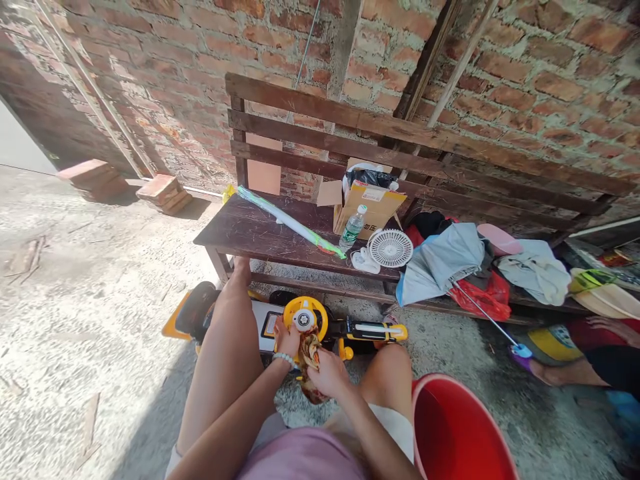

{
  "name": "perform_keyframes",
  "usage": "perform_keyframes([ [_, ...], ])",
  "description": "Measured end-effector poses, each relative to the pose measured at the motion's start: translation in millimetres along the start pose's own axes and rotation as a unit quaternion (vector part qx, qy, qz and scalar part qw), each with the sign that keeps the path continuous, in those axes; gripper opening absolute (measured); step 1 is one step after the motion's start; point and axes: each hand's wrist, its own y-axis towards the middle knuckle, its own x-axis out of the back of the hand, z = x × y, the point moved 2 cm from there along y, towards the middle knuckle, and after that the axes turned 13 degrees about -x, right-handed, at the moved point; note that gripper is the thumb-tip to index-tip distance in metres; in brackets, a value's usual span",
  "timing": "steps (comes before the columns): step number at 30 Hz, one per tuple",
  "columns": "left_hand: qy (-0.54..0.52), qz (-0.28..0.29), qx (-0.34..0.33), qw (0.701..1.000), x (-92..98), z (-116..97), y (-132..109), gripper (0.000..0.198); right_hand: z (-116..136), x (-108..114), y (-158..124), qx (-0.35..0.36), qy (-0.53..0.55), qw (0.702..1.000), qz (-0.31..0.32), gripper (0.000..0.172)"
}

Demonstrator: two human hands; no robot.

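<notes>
Between my knees stands a yellow, black and white toy ride-on vehicle (257,327) with a yellow steering wheel (323,312). At the near left part of the wheel is my left hand (287,340), a beaded bracelet on its wrist; its fingers close on the rim and are partly hidden. My right hand (327,375) is closed around a crumpled brown patterned cloth (309,347). The cloth lies against the near side of the wheel, between both hands, and part hangs below. To the right of the wheel extends a yellow and black arm (375,331) of the toy.
A red bucket (463,393) stands by my right knee. On the wooden bench (225,230) are a cardboard box (375,203), water bottle (353,229), white fan (390,248), long wrapped item (290,223), and umbrella (445,257). Another person's foot (543,372) is at right.
</notes>
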Motion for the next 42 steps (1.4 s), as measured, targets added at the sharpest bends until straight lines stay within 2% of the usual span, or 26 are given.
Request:
perform_keyframes([
  [2, 0.129, -0.007, -0.091, 0.987, -1.4, -8, -6, 0.068, -17, 8, -7, 0.019, 0.049, 0.998, -0.035, 0.034],
  [5, 0.342, 0.050, -0.212, 0.914, -8.9, -13, -16, 0.069, -46, 35, -7, 0.001, 0.084, 0.987, -0.136, 0.048],
  [8, 0.443, 0.124, -0.232, 0.857, -16.2, -8, -24, 0.070, -73, 70, 4, -0.064, 0.066, 0.971, -0.219, 0.050],
  [10, 0.490, 0.178, -0.236, 0.820, -19.6, -4, -27, 0.071, -81, 86, 18, -0.089, 0.043, 0.965, -0.243, 0.049],
  [12, 0.523, 0.221, -0.238, 0.788, -21.0, -1, -29, 0.073, -81, 90, 33, -0.094, 0.021, 0.969, -0.228, 0.048],
  [14, 0.547, 0.242, -0.235, 0.766, -20.6, -2, -29, 0.076, -77, 83, 49, -0.103, 0.011, 0.977, -0.187, 0.045],
  [17, 0.566, 0.247, -0.230, 0.752, -18.8, -6, -28, 0.076, -77, 70, 67, -0.107, 0.038, 0.982, -0.152, 0.041],
  [21, 0.585, 0.252, -0.228, 0.736, -18.5, -9, -28, 0.076, -97, 68, 77, -0.125, 0.077, 0.980, -0.132, 0.041],
  [25, 0.600, 0.258, -0.224, 0.724, -19.7, -9, -30, 0.075, -118, 73, 77, -0.167, 0.011, 0.977, -0.128, 0.035],
  [30, 0.585, 0.263, -0.225, 0.734, -19.0, -8, -29, 0.076, -139, 73, 78, -0.189, -0.074, 0.967, -0.153, 0.034],
  [33, 0.585, 0.263, -0.221, 0.735, -17.7, -8, -28, 0.076, -170, 80, 76, -0.243, -0.083, 0.950, -0.177, 0.034],
  [39, 0.588, 0.262, -0.225, 0.732, -18.2, -10, -31, 0.077, -257, 106, 56, -0.376, -0.015, 0.902, -0.210, 0.043],
  [42, 0.595, 0.259, -0.226, 0.727, -19.8, -7, -31, 0.075, -276, 110, 55, -0.418, 0.012, 0.890, -0.179, 0.048],
])
